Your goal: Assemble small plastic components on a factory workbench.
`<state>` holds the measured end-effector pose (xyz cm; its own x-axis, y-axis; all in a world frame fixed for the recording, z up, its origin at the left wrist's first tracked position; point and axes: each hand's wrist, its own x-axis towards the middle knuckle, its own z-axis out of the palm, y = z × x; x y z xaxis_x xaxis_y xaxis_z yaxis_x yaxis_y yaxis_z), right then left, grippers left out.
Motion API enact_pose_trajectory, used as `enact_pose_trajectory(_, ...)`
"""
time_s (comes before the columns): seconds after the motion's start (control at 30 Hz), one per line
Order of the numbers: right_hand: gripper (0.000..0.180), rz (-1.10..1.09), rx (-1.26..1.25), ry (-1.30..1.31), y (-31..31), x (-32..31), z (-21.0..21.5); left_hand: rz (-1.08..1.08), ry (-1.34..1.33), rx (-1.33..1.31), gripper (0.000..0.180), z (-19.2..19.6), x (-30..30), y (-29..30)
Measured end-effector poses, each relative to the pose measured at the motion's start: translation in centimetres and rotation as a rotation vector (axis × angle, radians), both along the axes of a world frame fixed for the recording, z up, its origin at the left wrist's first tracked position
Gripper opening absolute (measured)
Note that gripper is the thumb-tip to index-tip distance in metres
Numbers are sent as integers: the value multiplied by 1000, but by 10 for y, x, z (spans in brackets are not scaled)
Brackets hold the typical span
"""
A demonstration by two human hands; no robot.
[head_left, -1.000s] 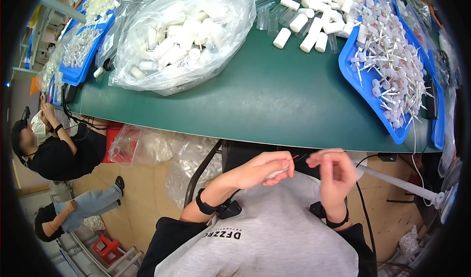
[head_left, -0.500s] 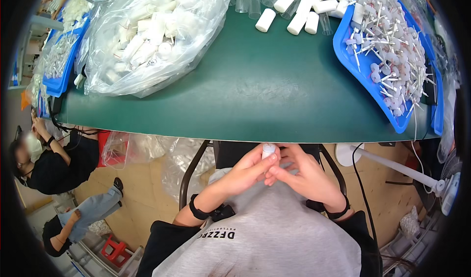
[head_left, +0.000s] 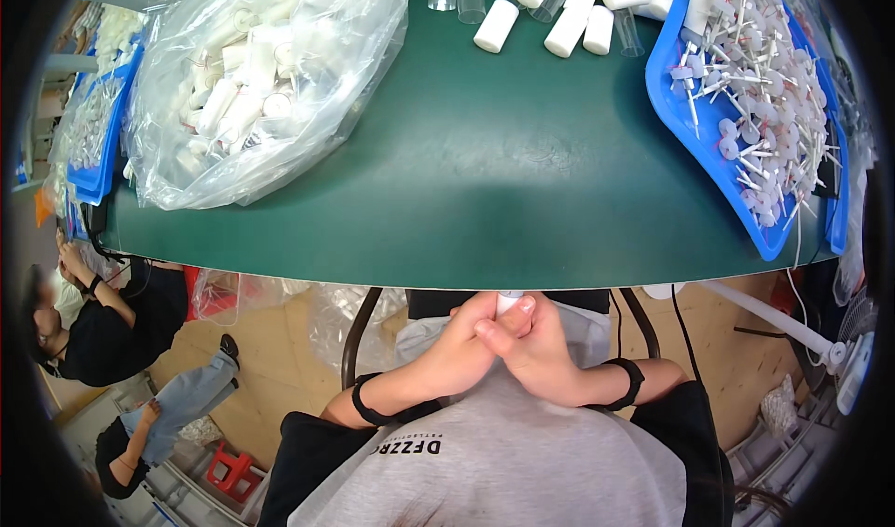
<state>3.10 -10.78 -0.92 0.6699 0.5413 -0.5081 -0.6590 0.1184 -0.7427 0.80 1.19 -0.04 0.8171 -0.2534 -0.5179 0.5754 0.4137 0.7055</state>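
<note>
A small white cylinder (head_left: 508, 300) stands out between my two hands, just below the near table edge; most of it is hidden by fingers. My left hand (head_left: 471, 345) is closed round it from the left. Pressed against it, my right hand (head_left: 538, 352) wraps over from the right, with its thumb lying across the left one. The lower end of the cylinder cannot be seen.
A green table (head_left: 447, 182) spans the front. On it are a clear bag (head_left: 317, 145) of white cylinders, loose white cylinders (head_left: 496, 26), clear tubes (head_left: 471, 0), and a blue tray (head_left: 673, 117) of small stemmed parts (head_left: 746, 107). Two people are at left.
My hands have closed tightly together round the white cylinder, the right one moving in from the right. The cylinder now shows less. The whole view has shifted slightly.
</note>
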Motion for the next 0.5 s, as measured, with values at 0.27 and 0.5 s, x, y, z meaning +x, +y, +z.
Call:
enact_pose_trajectory(0.27,33,58,-44,-143,-5,19,13,139,-26,16,32,-5,-3,-16)
enact_pose_trajectory(0.5,39,231,-183,-219,-15,22,13,72,-45,-127,22,-6,3,-9)
